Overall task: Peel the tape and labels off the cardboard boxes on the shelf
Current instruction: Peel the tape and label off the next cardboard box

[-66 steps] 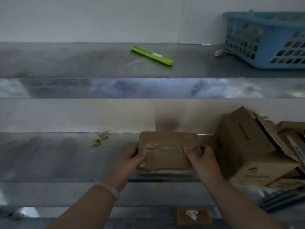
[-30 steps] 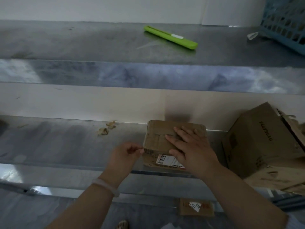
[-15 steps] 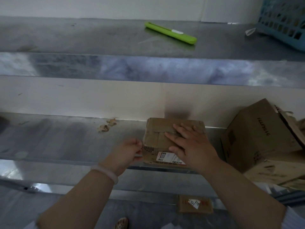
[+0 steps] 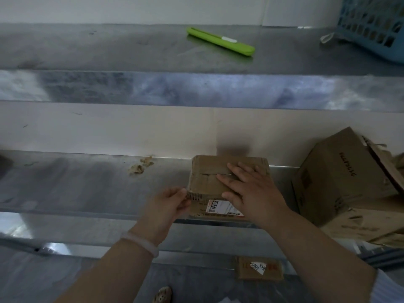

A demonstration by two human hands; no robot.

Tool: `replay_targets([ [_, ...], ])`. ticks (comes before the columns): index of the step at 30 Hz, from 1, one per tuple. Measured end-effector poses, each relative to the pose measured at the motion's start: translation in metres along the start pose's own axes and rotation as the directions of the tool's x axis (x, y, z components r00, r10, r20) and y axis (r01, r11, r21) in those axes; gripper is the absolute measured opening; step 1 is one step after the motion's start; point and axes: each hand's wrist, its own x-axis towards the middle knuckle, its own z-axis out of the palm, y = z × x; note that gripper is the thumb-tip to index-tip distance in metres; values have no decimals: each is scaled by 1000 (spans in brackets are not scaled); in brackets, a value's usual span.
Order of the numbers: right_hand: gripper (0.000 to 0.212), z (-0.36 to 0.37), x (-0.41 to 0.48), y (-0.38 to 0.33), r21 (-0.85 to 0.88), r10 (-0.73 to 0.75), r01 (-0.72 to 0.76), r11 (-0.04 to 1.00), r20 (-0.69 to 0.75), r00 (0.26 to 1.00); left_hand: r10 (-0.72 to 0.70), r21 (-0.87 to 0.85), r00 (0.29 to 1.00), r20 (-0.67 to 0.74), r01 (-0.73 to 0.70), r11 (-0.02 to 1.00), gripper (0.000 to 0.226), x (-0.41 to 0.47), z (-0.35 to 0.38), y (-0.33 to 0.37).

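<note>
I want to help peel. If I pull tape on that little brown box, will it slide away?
Probably, unless held: the little box sits on a smooth metal shelf, and the right hand lies flat on top, likely pinning it. It is small, probably light. Its frayed corner by the left hand suggests soft cardboard that could dent if squeezed.

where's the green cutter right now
Head view: the green cutter lies on the upper shelf, right of centre, apart from the blue basket further right.

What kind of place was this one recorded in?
Likely a stockroom or packing area: steel shelving, a small cardboard box with a shipping label, a larger worn box beside it.
</note>
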Motion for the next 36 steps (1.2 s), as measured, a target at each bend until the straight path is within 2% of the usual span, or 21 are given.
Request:
replay_targets([
  [4, 73, 2, 0, 0, 4, -3, 3, 1000, -23, 1000, 273, 338, 958, -91, -228, 913, 17, -1, -1, -6],
  [7, 76, 1, 0, 0, -8, 2, -2, 1000, -14, 1000, 351, 460, 927, -134, -256, 850, 12, -4, 2, -1],
  [10, 77, 1, 1, -1, -19, 9, -10, 1000, -16, 1000, 380, 588, 917, -119, -243, 771, 18, -6, 3, 5],
  [12, 77, 2, 2, -1, -16, 11, -12, 1000, -21, 1000, 342, 585, 935, -96, -225, 779, 20, -6, 4, 9],
  [15, 75, 3, 2, -1, -13, 11, -11, 1000, -33, 999, 184, 349, 979, -82, -145, 926, 19, -7, 5, 8],
  [21, 76, 3, 2, -2, -37, 12, -13, 999, -29, 1000, 2, 71, 998, -68, 3, 997, 13, -2, 4, 12],
  [24, 74, 4, 1, -2, -19, 11, -12, 1000, -44, 999, -57, 64, 998, -6, 57, 996, 18, 0, 5, 19],
  [26, 74, 4, 1, -2, -32, 14, -15, 999, -38, 999, -74, 121, 997, 28, 70, 990, 18, 2, 7, 23],
  [28, 76, 4, 1, -2, -46, 18, -19, 999, -26, 1000, -47, 284, 999, 24, 38, 958, 20, 5, 6, 24],
  [30, 78, 3, 1, -2, -41, 26, -27, 999, -13, 1000, 4, 468, 1000, 4, -5, 884, 26, 7, 6, 26],
  [32, 79, 3, 1, -2, -29, 34, -34, 999, -12, 999, 23, 551, 1000, -8, -15, 834, 29, 6, 6, 28],
  [34, 80, 3, 2, -2, -31, 41, -42, 999, -12, 999, -15, 520, 1000, -1, 13, 854, 27, 5, 9, 32],
  [36, 81, 3, 2, -3, -36, 51, -51, 998, -6, 999, -95, 406, 995, 5, 85, 910, 27, 2, 12, 37],
])
